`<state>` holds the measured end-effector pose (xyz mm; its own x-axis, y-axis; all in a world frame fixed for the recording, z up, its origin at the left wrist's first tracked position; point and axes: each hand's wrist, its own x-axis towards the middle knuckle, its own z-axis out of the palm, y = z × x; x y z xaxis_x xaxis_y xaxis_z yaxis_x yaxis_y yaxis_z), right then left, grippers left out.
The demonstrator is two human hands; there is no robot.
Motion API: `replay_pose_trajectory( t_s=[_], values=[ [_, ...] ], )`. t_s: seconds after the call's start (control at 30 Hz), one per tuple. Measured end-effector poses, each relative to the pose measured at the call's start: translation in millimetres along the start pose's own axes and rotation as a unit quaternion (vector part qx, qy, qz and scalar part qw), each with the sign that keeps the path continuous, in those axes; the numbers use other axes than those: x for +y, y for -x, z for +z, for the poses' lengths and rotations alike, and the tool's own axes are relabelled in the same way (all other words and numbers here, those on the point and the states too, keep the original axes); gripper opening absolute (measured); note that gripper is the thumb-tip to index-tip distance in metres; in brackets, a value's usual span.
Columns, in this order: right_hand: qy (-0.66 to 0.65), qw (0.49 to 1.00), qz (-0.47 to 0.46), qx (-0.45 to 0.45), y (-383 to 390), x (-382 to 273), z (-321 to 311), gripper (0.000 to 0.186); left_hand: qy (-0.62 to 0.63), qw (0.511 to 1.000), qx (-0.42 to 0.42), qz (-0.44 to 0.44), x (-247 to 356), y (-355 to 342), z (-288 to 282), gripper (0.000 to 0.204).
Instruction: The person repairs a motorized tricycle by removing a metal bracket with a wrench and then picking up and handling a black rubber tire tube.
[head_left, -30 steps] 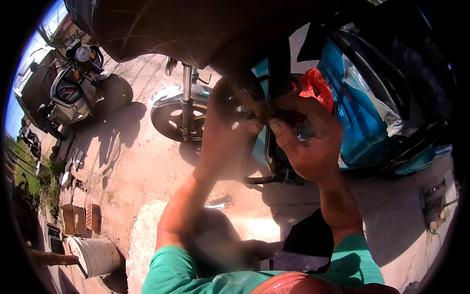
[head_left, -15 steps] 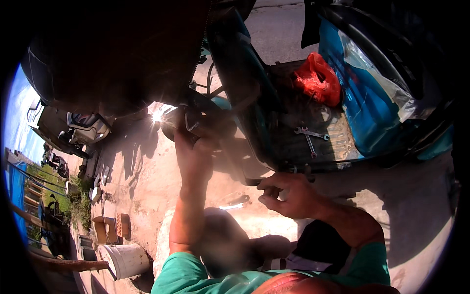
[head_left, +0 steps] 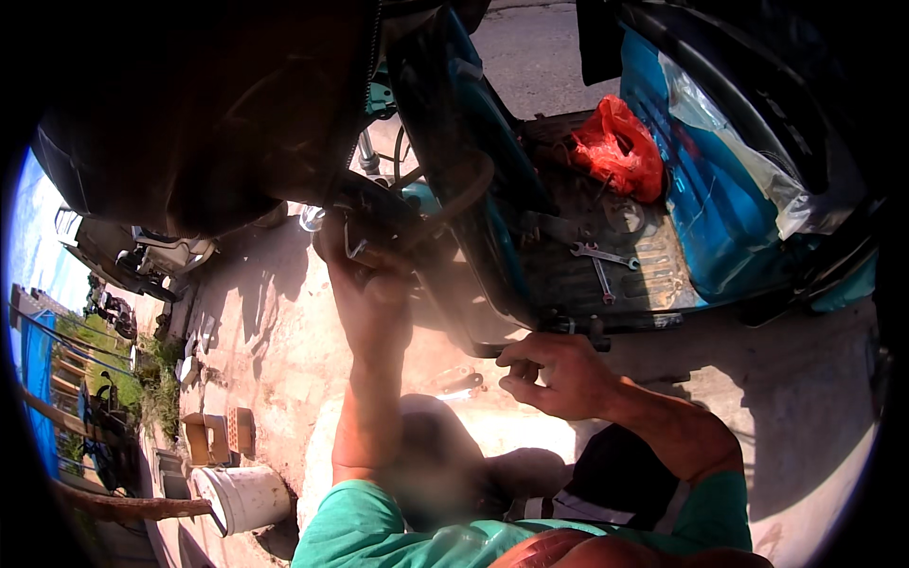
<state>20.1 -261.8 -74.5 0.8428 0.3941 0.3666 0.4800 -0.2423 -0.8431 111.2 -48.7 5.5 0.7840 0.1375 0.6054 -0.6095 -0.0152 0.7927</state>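
My left hand [head_left: 371, 298] reaches up into the shadow beneath a large dark cover. Its fingers curl around something at the front of a blue-and-black scooter [head_left: 502, 237]; deep shade keeps me from making out what. A small bright metal edge [head_left: 355, 249] shows at those fingers. Beside the near edge of the scooter's footboard [head_left: 658, 275], my right hand [head_left: 559, 377] hangs with loosely bent fingers. A gap separates its thumb from its index finger, and I see nothing in it. Crossed open-ended wrenches [head_left: 603, 260] lie on the footboard.
A red plastic bag [head_left: 620, 151] sits on the footboard. Another tool [head_left: 462, 386] lies on the ground near my knees. To the left stand a white bucket [head_left: 246, 499], bricks [head_left: 240, 431] and a parked vehicle [head_left: 142, 251].
A strong glint beside my left hand has faded, and that hand has turned slightly in the shadow. My right hand has hardly moved. The view has shifted a little.
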Motion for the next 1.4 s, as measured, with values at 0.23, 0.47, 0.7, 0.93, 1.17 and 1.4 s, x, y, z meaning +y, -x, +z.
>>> replay_pose_trajectory(
  t_s=[0.23,0.47,0.7,0.93,1.17,1.4],
  values=[
    [0.008,0.999,0.044,-0.026,1,-5,-1,0.024,0.124,0.991,-0.035,-0.021,10,6,2,0.09],
    [0.008,0.998,0.057,-0.032,6,1,2,0.026,0.158,0.986,-0.052,-0.024,14,3,6,0.088],
    [0.018,0.997,0.057,-0.039,12,4,-2,0.026,0.111,0.993,-0.043,-0.005,14,2,-5,0.094],
    [0.033,0.997,0.049,-0.051,13,2,0,0.026,0.162,0.986,0.029,0.02,18,6,-27,0.069],
    [-0.076,0.979,0.164,-0.094,4,-2,12,0.026,0.07,0.997,-0.02,0.037,2,67,-60,0.122],
    [-0.415,0.874,0.164,-0.193,2,3,21,0.051,-0.083,0.934,-0.339,0.079,31,87,-51,0.123]
  ],
)
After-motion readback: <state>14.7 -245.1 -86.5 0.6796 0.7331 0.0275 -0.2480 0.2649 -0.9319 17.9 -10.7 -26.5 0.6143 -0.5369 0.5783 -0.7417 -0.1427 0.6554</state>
